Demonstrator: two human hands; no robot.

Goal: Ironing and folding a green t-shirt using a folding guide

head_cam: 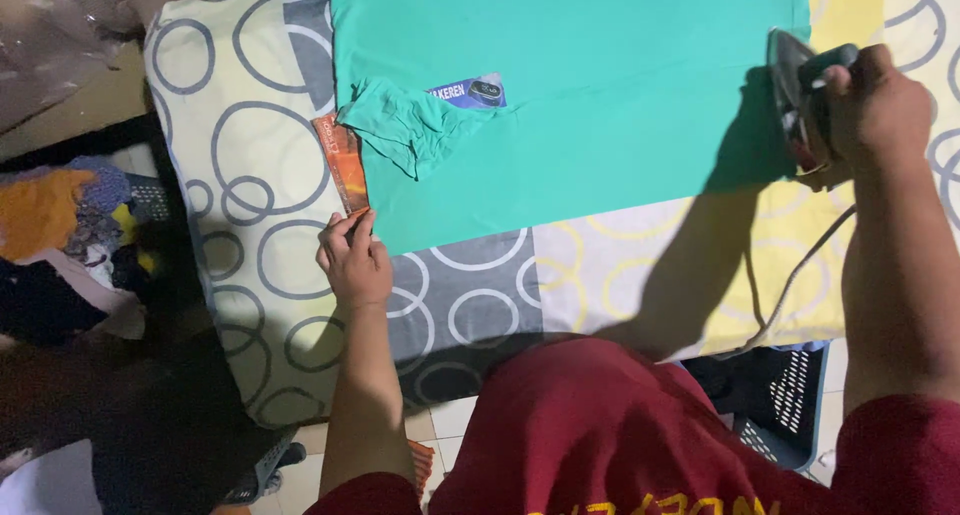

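Note:
A turquoise shirt [600,85] lies flat on a padded cloth with grey and yellow ring patterns [250,175]. Its collar [405,125] is bunched at the left, with a blue label beside it. My left hand [352,255] pinches the shirt's near-left corner, next to an orange card [342,160] that sticks out from under the shirt. My right hand [875,105] grips the handle of an electric iron [795,85] that rests on the shirt's right edge. The iron's cord [790,285] trails down off the near edge.
A heap of mixed clothes [60,235] lies on the floor at the left. A dark plastic basket [785,395] stands at the lower right, by my red-shirted body. Crumpled clear plastic [50,25] sits at the top left.

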